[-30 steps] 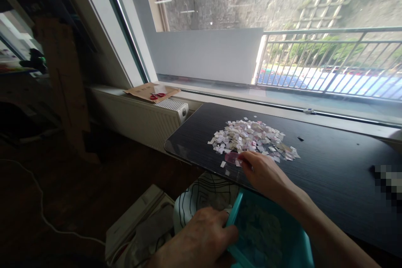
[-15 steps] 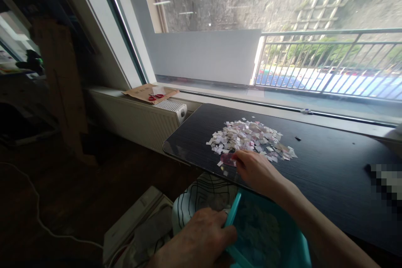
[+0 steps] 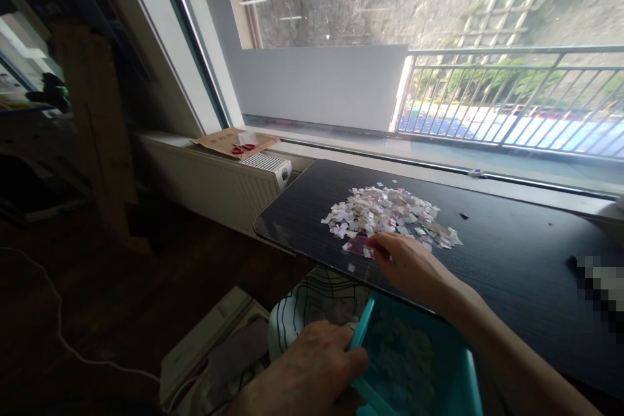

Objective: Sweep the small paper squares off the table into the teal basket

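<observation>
Right hand (image 3: 402, 260) pinches a pink translucent piece (image 3: 357, 246) low over the worktop (image 3: 511, 253), left hand (image 3: 314, 357) grips a turquoise bin (image 3: 362, 331).
The right forearm slants in from the lower right, palm down, fingers closed on the pink piece at the near edge of a pile of small pale pieces (image 3: 377, 211); the left hand, back upward, clasps the bin's rim just below the worktop's front edge, with more pieces inside the bin.
</observation>
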### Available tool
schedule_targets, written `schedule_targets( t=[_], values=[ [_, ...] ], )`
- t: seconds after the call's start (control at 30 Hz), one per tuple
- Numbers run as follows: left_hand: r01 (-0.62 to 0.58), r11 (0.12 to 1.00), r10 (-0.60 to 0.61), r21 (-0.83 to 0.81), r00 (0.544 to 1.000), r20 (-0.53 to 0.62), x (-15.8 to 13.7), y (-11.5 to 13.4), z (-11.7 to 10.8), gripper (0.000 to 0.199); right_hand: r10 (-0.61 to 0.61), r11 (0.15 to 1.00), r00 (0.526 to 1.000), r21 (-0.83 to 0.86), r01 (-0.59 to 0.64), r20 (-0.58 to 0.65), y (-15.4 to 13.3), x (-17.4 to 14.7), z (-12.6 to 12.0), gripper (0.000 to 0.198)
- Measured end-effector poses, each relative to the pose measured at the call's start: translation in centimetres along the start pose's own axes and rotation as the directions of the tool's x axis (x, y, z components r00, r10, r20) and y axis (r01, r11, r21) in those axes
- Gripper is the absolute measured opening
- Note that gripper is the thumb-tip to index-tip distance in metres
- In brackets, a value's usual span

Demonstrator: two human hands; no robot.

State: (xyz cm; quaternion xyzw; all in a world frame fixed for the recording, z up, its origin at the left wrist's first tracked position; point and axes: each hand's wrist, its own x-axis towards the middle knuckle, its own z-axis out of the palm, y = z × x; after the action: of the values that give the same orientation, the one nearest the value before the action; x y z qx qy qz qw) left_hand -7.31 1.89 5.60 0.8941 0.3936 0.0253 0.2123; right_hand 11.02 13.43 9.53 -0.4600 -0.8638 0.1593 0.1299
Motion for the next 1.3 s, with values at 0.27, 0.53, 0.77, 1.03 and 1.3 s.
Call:
schedule_targets(
  t=[0.27,0.53,0.77,1.03,1.3],
  values=[
    [-0.020,1.000,0.020,0.010,1.000,-0.016,-0.1,-0.2,-0.3,0.017,-0.053,0.999,0.999,-0.003,0.053,0.012,0.4,-1.1,1.0,0.022],
    [0.015,0.999,-0.015,0.029,1.000,-0.011,-0.3,-0.2,0.0,0.016,-0.077,0.992,0.996,0.095,0.081,-0.038,0.4,-2.7,2.5,0.021],
    [0.016,1.000,-0.016,0.002,1.000,-0.026,-0.6,-0.4,0.1,0.020,-0.075,0.991,0.997,0.110,0.078,-0.031,0.0,-4.3,2.9,0.023],
    [0.146,0.989,-0.147,-0.031,0.988,-0.043,-1.4,-1.0,0.5,0.015,0.076,0.997,0.992,-0.018,-0.078,-0.105,3.8,-3.6,1.1,0.025],
    [0.170,0.983,-0.173,-0.064,0.984,-0.050,-1.6,-1.3,0.6,0.017,0.065,0.998,0.992,0.000,-0.065,-0.108,2.9,-3.1,0.5,0.024]
  ],
)
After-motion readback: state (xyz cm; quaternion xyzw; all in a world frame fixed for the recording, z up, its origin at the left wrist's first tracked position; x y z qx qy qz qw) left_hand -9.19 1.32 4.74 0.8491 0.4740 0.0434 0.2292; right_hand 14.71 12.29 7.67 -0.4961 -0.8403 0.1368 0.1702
